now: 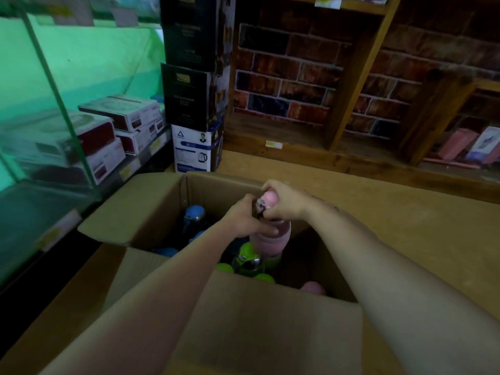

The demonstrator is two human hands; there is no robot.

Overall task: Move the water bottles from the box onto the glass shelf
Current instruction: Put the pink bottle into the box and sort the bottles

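Hands around pink bottle

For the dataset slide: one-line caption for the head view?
Both hands, left hand and right hand, grip a pink water bottle above an open cardboard box holding green and blue bottles.

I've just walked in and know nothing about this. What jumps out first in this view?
Front and centre, an open cardboard box with two bare arms reaching in: the left hand and right hand both grip a pink water bottle raised above the rest. Below it sit green bottles, with blue bottles further left. On the left stands a green-lit glass shelf; a brick-pattern wall lies behind.
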